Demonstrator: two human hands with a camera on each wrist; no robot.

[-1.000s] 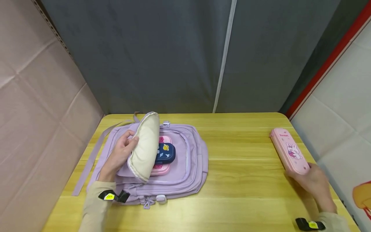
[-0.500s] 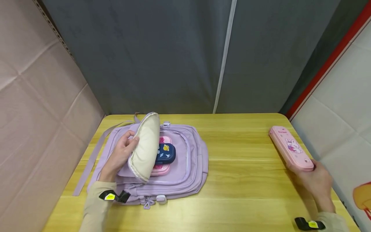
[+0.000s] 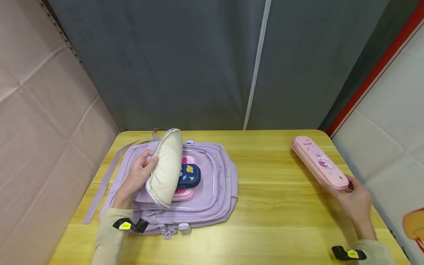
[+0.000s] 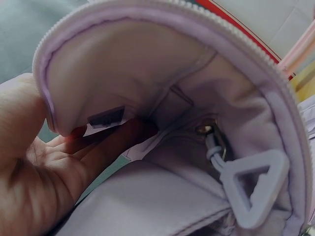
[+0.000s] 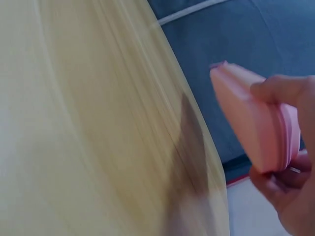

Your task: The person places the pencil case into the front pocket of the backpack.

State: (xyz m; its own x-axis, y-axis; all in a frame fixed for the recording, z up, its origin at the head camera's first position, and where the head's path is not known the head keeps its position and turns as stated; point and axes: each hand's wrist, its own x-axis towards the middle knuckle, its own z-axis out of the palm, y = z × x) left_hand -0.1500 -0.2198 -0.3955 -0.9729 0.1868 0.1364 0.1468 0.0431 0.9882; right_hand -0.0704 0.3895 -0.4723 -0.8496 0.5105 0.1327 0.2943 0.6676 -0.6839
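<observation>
A lilac backpack (image 3: pixel 225 184) lies on the left half of the table. My left hand (image 3: pixel 137 175) pinches the edge of its front flap (image 3: pixel 167 169), holding the cream lining raised. Beside the flap, a navy case (image 3: pixel 190 178) with planet pictures sits on a pink case (image 3: pixel 185 195), both partly hidden by it. In the left wrist view, a triangular zipper pull (image 4: pixel 253 189) hangs by the zipped edge, close to my fingers. Over the table's right side, my right hand (image 3: pixel 356 200) grips a pink pencil case (image 3: pixel 319 162) with a bunny picture by its near end.
The wooden table (image 3: pixel 265 221) has a grey curtain (image 3: pixel 198 66) behind it. Pale walls stand left and right, the right one edged with a red strip (image 3: pixel 374 81). A backpack strap (image 3: pixel 102 191) trails at the left.
My right hand has carried the pink pencil case a little to the left and away from me, its shadow more apart from it. The left hand and backpack stay put.
</observation>
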